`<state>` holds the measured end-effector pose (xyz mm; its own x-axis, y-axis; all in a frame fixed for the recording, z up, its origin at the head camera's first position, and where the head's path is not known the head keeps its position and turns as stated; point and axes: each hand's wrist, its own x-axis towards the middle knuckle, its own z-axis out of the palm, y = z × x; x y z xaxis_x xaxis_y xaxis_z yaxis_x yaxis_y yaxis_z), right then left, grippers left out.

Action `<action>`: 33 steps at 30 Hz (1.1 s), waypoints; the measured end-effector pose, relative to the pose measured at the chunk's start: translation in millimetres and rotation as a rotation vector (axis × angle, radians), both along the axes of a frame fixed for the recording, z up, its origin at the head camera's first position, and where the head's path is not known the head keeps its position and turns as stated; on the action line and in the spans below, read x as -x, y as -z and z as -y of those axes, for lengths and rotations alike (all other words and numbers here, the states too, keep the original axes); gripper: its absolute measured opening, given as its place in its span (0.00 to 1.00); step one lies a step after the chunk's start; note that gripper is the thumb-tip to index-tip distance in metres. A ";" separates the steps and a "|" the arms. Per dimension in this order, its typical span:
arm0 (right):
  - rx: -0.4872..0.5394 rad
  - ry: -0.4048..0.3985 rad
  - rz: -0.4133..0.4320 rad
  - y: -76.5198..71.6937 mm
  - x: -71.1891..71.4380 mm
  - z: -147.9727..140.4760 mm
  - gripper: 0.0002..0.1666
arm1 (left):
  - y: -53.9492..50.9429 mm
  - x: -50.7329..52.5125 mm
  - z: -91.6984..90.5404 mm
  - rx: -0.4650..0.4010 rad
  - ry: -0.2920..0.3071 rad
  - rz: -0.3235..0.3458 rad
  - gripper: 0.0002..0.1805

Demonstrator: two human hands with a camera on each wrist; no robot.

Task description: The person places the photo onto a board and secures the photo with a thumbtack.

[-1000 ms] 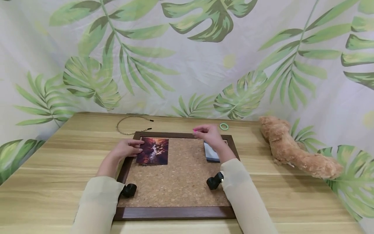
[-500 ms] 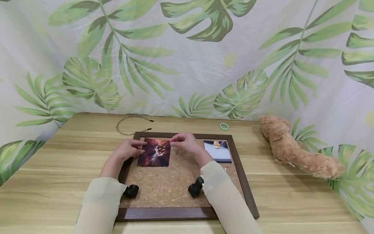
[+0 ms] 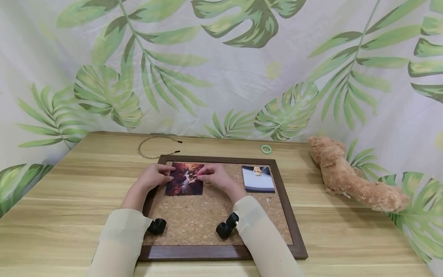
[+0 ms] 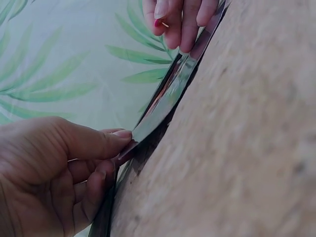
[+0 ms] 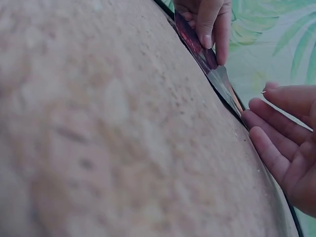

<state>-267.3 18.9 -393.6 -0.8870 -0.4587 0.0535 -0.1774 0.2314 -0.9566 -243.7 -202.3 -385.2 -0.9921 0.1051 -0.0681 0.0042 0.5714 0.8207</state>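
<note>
Right hand (image 3: 219,177), pinching pink pin (image 4: 157,22), has shifted leftward from pale photo (image 3: 259,184) to glossy dark photo (image 3: 183,186); left hand (image 3: 151,179) pinches the latter's edge. Cork board (image 3: 194,221) grainy.

We see soft light across the worktop (image 3: 69,211); in both wrist views the corkboard (image 4: 247,148) blurs and the photo (image 4: 161,109) shows pale glare.

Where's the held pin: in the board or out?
Out: the right hand pinches the pin, its bare tip showing clear of the board in both wrist views.
</note>
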 end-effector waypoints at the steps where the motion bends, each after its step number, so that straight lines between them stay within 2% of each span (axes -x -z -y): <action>1: 0.002 0.004 0.002 0.3 -0.3 -0.2 0.07 | -0.1 -0.1 -0.5 0.019 -0.001 -0.009 0.21; 6: 0.017 0.016 0.000 1.5 -1.3 -0.8 0.07 | -1.8 -2.3 -2.4 0.172 0.023 -0.089 0.20; 8: 0.021 0.021 -0.014 -4.5 -6.8 -1.0 0.08 | -1.9 -3.2 -3.1 0.229 0.029 -0.123 0.20; 13: 0.011 0.038 -0.033 -20.4 -21.0 -2.3 0.09 | 0.7 -2.7 -3.3 0.296 0.039 -0.182 0.21; 16: 0.009 0.042 -0.026 -20.6 -22.0 -3.6 0.09 | 1.0 -2.7 -5.6 0.332 0.054 -0.239 0.24; 19: -0.001 0.051 -0.028 -20.4 -23.0 -4.6 0.09 | 0.1 -4.8 -11.6 0.397 0.099 -0.295 0.29; 21: -0.002 0.056 -0.029 -19.2 -23.1 -4.7 0.09 | -0.1 -7.2 -16.0 0.431 0.137 -0.294 0.34; 23: -0.002 0.058 -0.034 -17.8 -22.7 -4.5 0.09 | 0.2 -9.1 -19.0 0.454 0.160 -0.265 0.37; 26: 0.010 0.061 -0.031 -11.6 -17.7 -3.7 0.09 | 2.8 -9.7 -20.3 0.480 0.165 -0.205 0.42; 31: -0.008 0.080 -0.020 1.7 -4.1 -1.8 0.07 | 7.6 -6.7 -19.1 0.539 0.187 -0.186 0.46; 33: -0.021 0.084 -0.021 2.7 -1.8 -0.7 0.07 | 8.5 -6.2 -18.8 0.570 0.195 -0.183 0.47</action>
<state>-265.5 19.6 -396.3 -0.9213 -0.3836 0.0633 -0.1761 0.2667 -0.9476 -237.5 -183.5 -393.7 -0.9592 0.2826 0.0024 0.2642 0.8936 0.3630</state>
